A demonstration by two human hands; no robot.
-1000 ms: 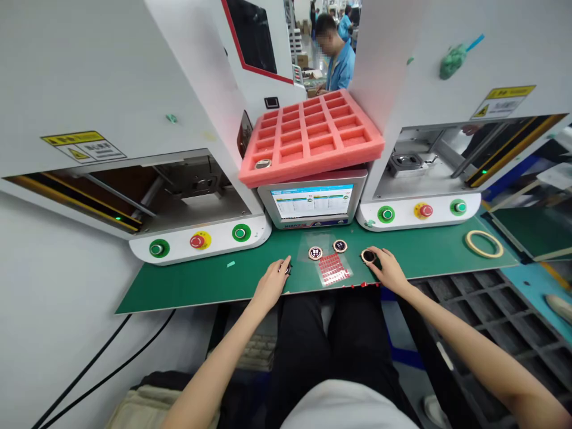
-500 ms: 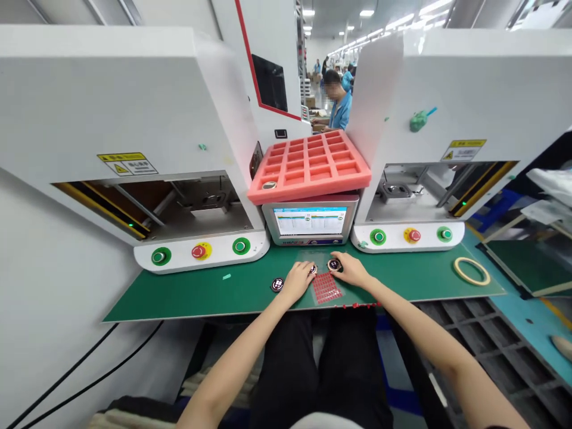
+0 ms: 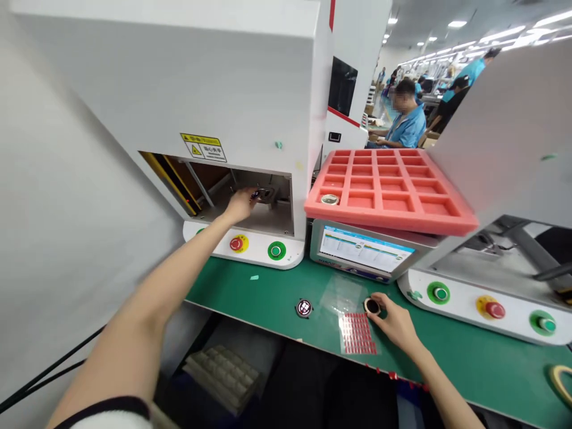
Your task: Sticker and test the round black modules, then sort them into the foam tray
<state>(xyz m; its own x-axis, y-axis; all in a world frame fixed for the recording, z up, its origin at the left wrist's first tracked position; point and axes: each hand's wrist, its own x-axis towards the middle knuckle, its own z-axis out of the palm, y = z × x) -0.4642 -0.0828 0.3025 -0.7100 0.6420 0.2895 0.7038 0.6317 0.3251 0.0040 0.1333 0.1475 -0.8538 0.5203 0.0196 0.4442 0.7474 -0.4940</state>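
Note:
My left hand [image 3: 240, 205] reaches into the opening of the left white machine [image 3: 250, 89]. Its fingers are closed on a small dark round watch body [image 3: 255, 194], right beside the metal fixture [image 3: 268, 195]; whether the two touch I cannot tell. On the green bench top, my right hand [image 3: 395, 322] grips another round watch body [image 3: 372, 306] with a dark face and gold-coloured rim, between thumb and fingers. A third watch body [image 3: 304, 308], its display lit, lies farther left. Between them is a sheet of small red stickers [image 3: 358, 333], with clear film [image 3: 342, 293] behind.
A pink foam tray [image 3: 388, 223] rests on top of the monitor [image 3: 361, 247], one round part [image 3: 329, 199] in its front left pocket. Red and green buttons line both machine bases. A tape roll [image 3: 560, 381] lies at right. A co-worker [image 3: 406, 119] sits beyond.
My left hand has gone from the bench up and left into the machine with a watch body. My right hand still holds its watch body near the sticker sheet. The view has turned left.

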